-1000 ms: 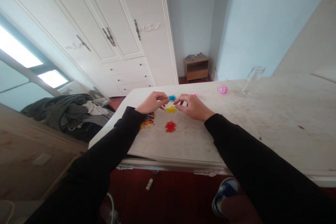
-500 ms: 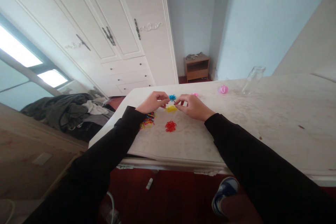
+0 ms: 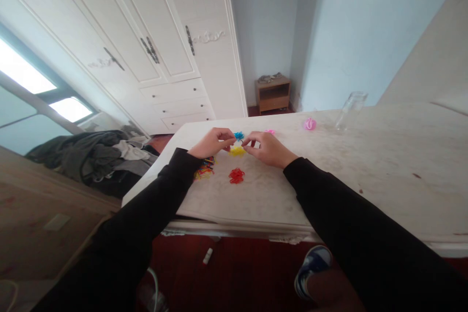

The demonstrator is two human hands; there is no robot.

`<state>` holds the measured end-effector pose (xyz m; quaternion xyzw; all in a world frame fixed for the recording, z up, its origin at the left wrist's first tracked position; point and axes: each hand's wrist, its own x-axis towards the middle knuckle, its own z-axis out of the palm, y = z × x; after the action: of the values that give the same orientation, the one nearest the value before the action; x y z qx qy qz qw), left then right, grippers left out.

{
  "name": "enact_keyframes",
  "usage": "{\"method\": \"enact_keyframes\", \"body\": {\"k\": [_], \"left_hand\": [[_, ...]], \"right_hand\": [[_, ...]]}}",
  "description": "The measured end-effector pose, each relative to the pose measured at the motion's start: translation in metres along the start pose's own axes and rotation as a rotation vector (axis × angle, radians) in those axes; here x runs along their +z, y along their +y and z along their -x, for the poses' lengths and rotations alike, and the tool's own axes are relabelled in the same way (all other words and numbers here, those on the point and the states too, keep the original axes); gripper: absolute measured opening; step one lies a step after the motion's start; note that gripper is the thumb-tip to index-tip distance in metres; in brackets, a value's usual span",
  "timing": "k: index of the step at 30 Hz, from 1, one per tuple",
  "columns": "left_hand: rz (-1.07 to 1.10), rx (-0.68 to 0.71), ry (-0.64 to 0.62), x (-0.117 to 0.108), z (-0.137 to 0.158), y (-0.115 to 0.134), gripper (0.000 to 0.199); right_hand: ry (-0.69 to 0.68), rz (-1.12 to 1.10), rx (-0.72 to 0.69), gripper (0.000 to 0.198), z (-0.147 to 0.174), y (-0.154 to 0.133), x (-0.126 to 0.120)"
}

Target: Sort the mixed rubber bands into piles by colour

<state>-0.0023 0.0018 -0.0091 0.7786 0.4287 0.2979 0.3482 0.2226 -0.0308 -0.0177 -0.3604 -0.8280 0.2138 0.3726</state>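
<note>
Both of my hands are held close together over small piles of coloured rubber bands. My left hand (image 3: 216,141) is closed, thumb and fingers pinched beside the blue rubber bands (image 3: 239,135); whatever it holds is too small to make out. At the fingertips of my right hand (image 3: 266,148), closed in a pinch, shows a small dark rubber band (image 3: 242,141). Yellow rubber bands (image 3: 237,151) lie just below and between the hands. Nearer to me is a red pile (image 3: 236,176). A mixed-colour pile (image 3: 204,169) is partly hidden by my left wrist, and a pink pile (image 3: 270,132) by my right hand.
The piles rest on a white, stained tabletop (image 3: 263,200). Farther right stand a pink round object (image 3: 310,124) and a clear glass (image 3: 350,111). Clothes (image 3: 95,158) are heaped past the left edge. Below the front edge, a white tube (image 3: 208,256) lies on the dark red floor.
The view has shifted very slightly. Both hands keep nearly the same pinched pose over the piles, and nothing else has visibly moved.
</note>
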Motion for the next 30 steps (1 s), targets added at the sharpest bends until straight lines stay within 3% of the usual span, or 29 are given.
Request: {"method": "enact_keyframes", "body": {"k": [5,11,14,18,23,30], "left_hand": [[0.026,-0.011,-0.001,0.000,-0.001,-0.001,0.034],[0.031,-0.014,-0.001,0.000,0.000,-0.003,0.030],[0.021,-0.014,0.007,-0.001,0.000,-0.002,0.031],[0.000,-0.014,0.006,-0.003,0.000,-0.002,0.032],[-0.019,-0.013,0.028,-0.004,-0.001,-0.002,0.034],[-0.032,0.005,0.088,-0.015,0.000,-0.001,0.028]], "right_hand": [[0.082,0.060,0.024,0.011,-0.001,0.005,0.001],[0.389,0.088,0.153,0.014,-0.004,0.012,-0.021],[0.475,0.044,0.230,0.018,-0.004,0.019,-0.034],[0.437,0.010,0.239,0.012,-0.002,0.030,-0.040],[0.293,-0.048,0.235,0.009,-0.001,0.041,-0.043],[0.137,0.066,0.296,0.002,0.004,0.042,-0.051]]}}
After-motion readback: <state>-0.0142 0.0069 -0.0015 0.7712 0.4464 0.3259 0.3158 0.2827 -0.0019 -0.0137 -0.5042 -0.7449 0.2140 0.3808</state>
